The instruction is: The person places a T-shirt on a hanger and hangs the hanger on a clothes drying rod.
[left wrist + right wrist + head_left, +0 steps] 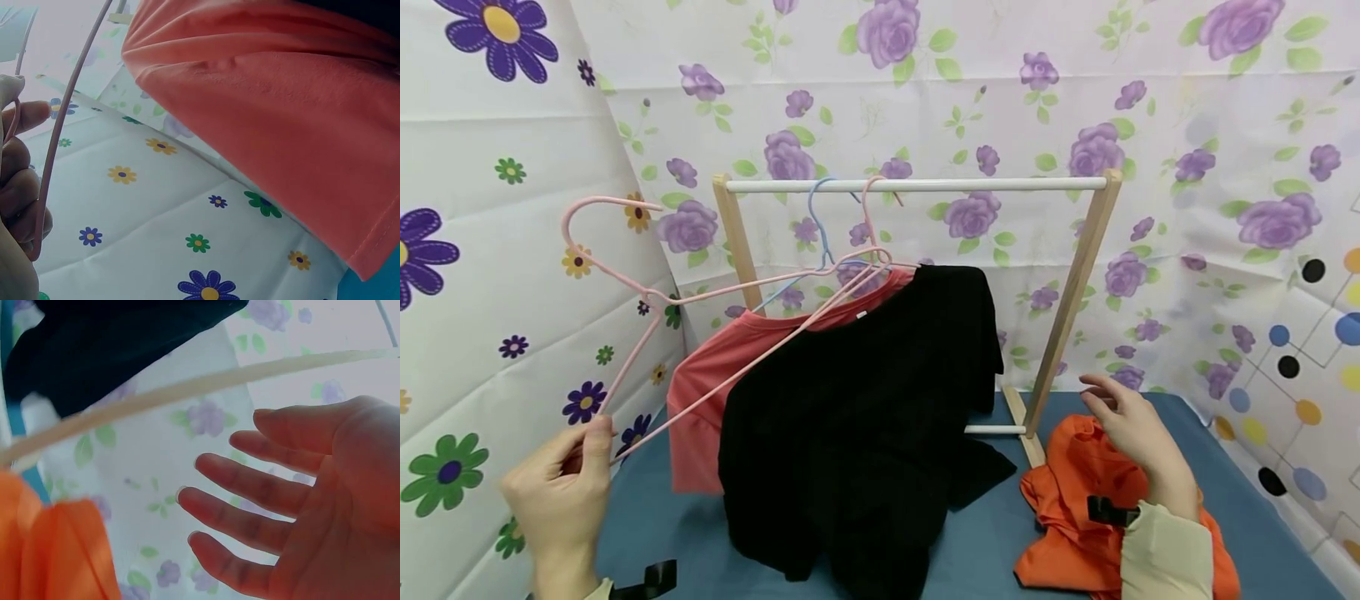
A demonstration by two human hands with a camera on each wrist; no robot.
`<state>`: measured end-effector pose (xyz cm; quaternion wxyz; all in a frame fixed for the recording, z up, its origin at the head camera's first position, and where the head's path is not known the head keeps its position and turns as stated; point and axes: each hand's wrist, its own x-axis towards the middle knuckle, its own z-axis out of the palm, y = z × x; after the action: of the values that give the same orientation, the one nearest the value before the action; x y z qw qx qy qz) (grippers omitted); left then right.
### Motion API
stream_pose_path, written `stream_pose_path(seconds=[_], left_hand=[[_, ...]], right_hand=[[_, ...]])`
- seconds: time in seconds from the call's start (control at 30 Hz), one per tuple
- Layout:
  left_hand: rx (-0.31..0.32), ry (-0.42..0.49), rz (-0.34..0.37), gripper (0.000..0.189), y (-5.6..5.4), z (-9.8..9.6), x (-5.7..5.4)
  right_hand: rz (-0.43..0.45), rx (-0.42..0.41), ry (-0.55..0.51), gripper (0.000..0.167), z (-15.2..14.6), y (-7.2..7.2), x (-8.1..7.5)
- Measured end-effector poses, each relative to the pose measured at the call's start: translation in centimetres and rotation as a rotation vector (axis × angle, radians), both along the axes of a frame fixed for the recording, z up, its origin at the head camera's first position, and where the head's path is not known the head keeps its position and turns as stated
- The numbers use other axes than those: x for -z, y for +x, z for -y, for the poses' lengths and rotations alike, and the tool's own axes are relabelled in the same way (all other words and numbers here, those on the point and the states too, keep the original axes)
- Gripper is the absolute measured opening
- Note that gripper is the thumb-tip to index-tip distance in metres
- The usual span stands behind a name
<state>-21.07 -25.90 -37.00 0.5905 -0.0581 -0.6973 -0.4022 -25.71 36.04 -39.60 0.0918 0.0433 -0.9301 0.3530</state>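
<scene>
My left hand (561, 492) pinches one corner of a pink clothes hanger (730, 292), its fingers curled round the plastic. The hanger is tilted, with its hook at the left and its far corner in front of the hung shirts. A black T-shirt (857, 400) hangs in front of a coral T-shirt (696, 417). In the left wrist view, the coral cloth (269, 125) fills the upper right. My right hand (1138, 429) holds nothing, fingers relaxed and apart, over a crumpled orange garment (1075, 533). The right wrist view shows its palm and spread fingers (244, 481).
A small rack with a white rail (985, 185) and wooden posts (1067, 308) stands on the blue table surface (981, 517). A blue hanger hook (817, 212) and another pink hook (867, 208) hang on the rail. Flower-printed sheets (1000, 108) enclose the table.
</scene>
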Motion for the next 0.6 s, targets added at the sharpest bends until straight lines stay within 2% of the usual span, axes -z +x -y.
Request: stream_pose_path(seconds=[0.3,0.6], left_hand=[[-0.007,0.003,0.057,0.015,-0.2,-0.7,-0.2],[-0.010,0.011,0.048,0.016,-0.3,-1.0,-0.2]], right_hand=[[0.006,-0.059,0.147,0.042,-2.2,-0.5,0.4],[0.033,-0.127,0.290,0.035,-3.8,-1.1,-0.6]])
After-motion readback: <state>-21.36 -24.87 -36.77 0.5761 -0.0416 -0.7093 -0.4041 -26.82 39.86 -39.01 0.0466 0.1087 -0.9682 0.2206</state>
